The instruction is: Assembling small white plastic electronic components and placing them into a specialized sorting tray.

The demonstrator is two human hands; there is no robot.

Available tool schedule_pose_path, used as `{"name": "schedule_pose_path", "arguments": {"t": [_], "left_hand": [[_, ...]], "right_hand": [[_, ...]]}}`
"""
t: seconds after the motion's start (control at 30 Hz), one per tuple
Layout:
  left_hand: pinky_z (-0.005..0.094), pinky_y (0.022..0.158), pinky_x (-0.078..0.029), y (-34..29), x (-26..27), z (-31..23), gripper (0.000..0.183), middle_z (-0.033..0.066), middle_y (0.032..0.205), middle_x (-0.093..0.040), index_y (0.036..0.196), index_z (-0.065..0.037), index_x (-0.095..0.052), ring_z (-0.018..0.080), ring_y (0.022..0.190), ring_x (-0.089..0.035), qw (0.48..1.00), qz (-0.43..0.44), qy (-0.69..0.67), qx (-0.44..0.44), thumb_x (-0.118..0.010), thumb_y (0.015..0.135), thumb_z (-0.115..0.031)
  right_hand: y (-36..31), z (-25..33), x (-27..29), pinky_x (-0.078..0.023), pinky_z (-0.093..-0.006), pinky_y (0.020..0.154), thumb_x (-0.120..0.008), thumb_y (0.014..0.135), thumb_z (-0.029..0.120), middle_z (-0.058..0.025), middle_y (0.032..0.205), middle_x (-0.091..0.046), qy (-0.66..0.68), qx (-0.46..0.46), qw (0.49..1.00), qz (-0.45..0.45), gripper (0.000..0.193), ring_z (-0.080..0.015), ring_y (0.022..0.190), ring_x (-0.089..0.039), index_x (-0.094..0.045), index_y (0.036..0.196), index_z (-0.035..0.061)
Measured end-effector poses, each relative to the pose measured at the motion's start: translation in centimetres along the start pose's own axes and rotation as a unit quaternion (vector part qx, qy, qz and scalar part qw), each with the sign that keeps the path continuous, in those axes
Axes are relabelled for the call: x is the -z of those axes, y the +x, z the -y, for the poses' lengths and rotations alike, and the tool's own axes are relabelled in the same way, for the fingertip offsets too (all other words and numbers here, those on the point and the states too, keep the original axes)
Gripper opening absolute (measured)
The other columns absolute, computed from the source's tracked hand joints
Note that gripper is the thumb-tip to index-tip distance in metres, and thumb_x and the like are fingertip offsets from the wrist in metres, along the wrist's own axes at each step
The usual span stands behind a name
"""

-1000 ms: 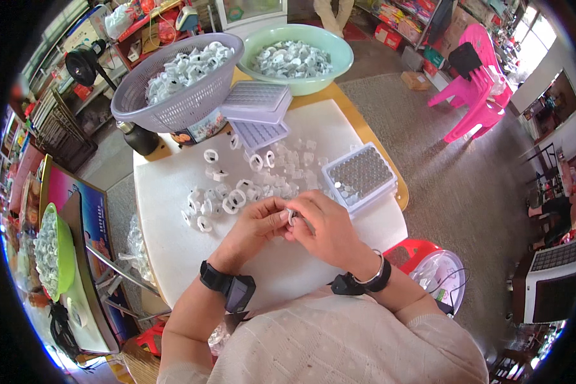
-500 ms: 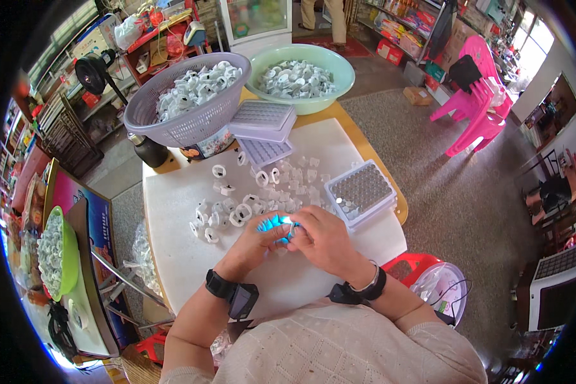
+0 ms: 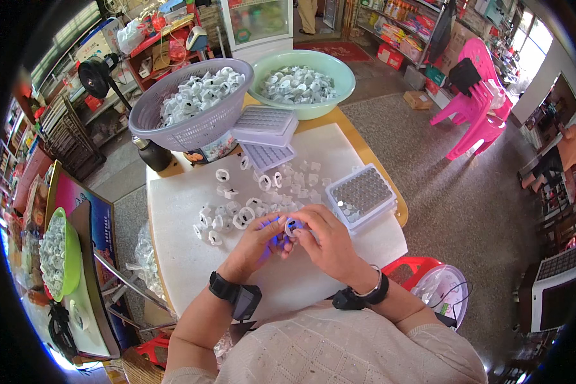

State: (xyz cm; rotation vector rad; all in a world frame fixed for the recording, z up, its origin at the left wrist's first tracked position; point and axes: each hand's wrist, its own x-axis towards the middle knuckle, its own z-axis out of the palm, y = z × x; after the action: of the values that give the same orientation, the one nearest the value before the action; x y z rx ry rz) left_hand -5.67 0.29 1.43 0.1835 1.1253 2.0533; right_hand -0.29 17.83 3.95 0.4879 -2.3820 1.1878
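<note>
Both hands meet over the near middle of the white tabletop. Between their fingertips is a small white plastic ring-shaped light, glowing blue-violet. My left hand pinches it from the left, its palm side lit by the glow. My right hand grips it from the right with thumb and fingers. Just beyond the left hand lie several loose white ring pieces with dark centres. Small clear plastic pieces are scattered farther back. Right of my hands stands a stacked lidless tray with rows of round silvery cells.
At the back stand a lavender basket and a pale green basin, both heaped with white parts. Lavender trays lie before them. A black bottle is at the back left. A bright green bowl of parts stands farther left.
The glow in my hands has turned from bright cyan to a dimmer blue-violet, and the ring now shows more between my fingers. A person has come into sight at the far right.
</note>
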Motion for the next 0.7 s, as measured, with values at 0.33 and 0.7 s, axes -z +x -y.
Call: {"name": "schedule_pose_path", "arguments": {"t": [0.33, 0.7], "left_hand": [[0.0231, 0.054, -0.05, -0.4, 0.2, 0.5, 0.036, 0.0059, 0.082, -0.061, 0.11, 0.001, -0.056, 0.0106, 0.066, -0.059, 0.999, 0.021, 0.027, 0.016, -0.052, 0.095, -0.032], [0.0241, 0.06, -0.051, -0.1, -0.1, -0.3, 0.032, 0.0068, 0.09, -0.062, 0.117, 0.003, -0.055, 0.0117, 0.071, -0.06, 0.998, 0.041, 0.045, 0.02, -0.05, 0.096, -0.021]], "right_hand": [[-0.3, 0.0, 0.6, -0.048, -0.027, 0.07, -0.055, 0.086, 0.003, -0.008, 0.091, -0.06, 0.156, -0.154, 0.976, 0.006, 0.016, -0.0158, 0.082, -0.06, -0.06, 0.101, 0.0005], [0.1, -0.4, 0.6, -0.045, -0.021, 0.06, -0.06, 0.085, 0.007, -0.003, 0.077, -0.063, 0.299, -0.279, 0.912, -0.016, 0.011, -0.0063, 0.066, -0.055, -0.063, 0.093, -0.0013]]}}
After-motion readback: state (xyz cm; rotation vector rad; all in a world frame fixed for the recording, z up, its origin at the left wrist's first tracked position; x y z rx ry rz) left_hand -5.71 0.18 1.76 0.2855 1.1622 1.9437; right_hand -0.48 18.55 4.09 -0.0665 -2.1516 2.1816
